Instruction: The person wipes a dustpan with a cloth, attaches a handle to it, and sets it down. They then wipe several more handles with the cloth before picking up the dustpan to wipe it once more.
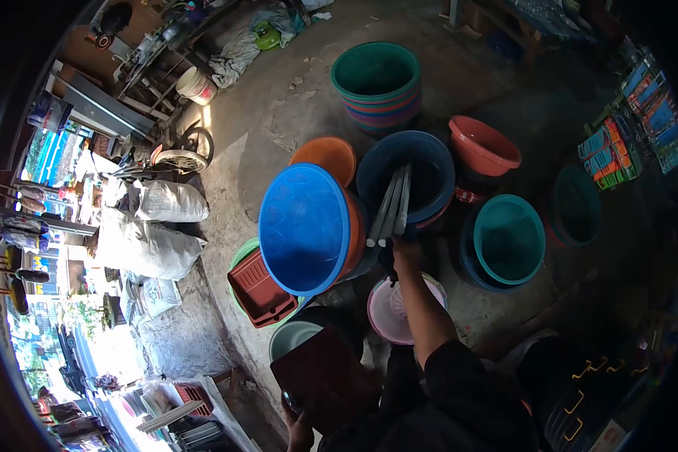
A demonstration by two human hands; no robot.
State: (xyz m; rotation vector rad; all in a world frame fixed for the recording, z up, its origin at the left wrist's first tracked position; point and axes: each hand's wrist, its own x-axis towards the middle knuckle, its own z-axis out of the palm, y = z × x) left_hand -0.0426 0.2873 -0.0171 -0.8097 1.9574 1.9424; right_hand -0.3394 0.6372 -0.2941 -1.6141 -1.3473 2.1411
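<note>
My left hand (300, 428) is closed on the edge of a dark red flat item (328, 378), low in the view. My right hand (406, 255) reaches forward, its fingers curled around something dark that I cannot make out. Just beyond it, several pale grey rods (392, 207) lean in a dark blue tub (368, 177). A pink basin (385, 310) lies below my right forearm. To the left, a bright blue basket (301, 226) rests tilted on an orange tub (354, 237).
Stacked tubs (377, 109) stand ahead, with a red basin (484, 143) and a teal tub (509, 237) to the right. A brown tray (260, 290) lies left of the blue basket. White sacks (147, 245) and a bicycle wheel (181, 160) are farther left.
</note>
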